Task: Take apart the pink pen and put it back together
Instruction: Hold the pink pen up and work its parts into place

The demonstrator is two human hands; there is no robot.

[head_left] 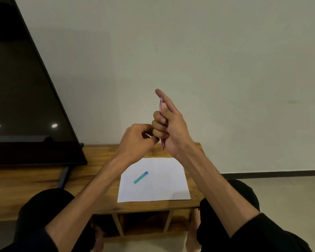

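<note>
The pink pen (162,142) stands nearly upright in my right hand (171,128), raised above the table; three fingers curl round its barrel while the index finger stretches up along it. Its lower end pokes out below the fist and its top shows beside the index finger. My left hand (136,140) is just left of it, thumb and fingertips pinched together against the pen's lower part. What the left fingertips pinch is hidden.
A white sheet of paper (164,186) lies on the low wooden table (91,155), with a teal pen cap (140,177) on it. A large dark screen (25,106) stands at left. My knees flank the table's near edge.
</note>
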